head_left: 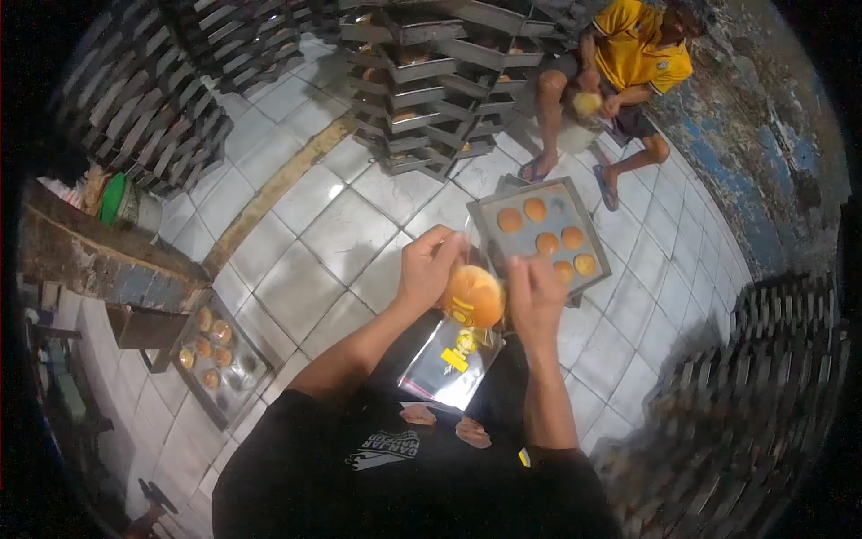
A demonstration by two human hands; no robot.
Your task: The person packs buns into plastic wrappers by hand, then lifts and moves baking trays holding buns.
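A round golden bun (476, 295) sits inside a clear plastic bag with yellow print, hanging between my two hands. My left hand (429, 268) pinches the bag's upper edge on one side. On the other side my right hand (537, 292) is closed at the bag's opposite edge; its fingertips are slightly blurred. Just below the bun, a stack of clear printed plastic bags (444, 373) lies on my lap. Beyond my hands, a metal tray (588, 229) holds several loose golden buns.
Another metal tray (247, 395) with several wrapped-looking buns lies on the tiled floor at left. Tall stacks of metal trays (422, 90) stand ahead, with more at right (745, 404). A person in a yellow shirt (642, 45) sits opposite, handling a bun.
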